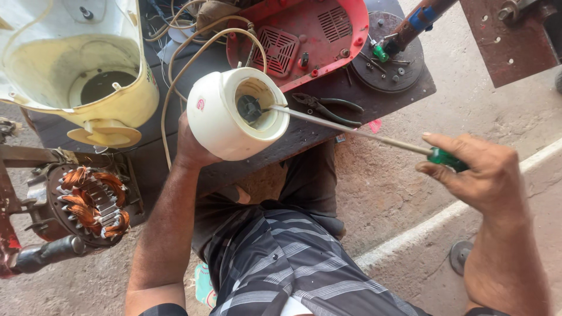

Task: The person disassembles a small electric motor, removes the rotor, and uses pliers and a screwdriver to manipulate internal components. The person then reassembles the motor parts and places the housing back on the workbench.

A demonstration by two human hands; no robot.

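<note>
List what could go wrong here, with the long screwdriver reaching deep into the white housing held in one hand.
1. The screwdriver is long and gripped only at its green handle by the right hand; its tip may slip off the dark part inside the white housing.
2. The left hand holds the housing unsupported above the dark bench; pushing could twist it loose.
3. The cream cord loops nearby and might snag.
</note>
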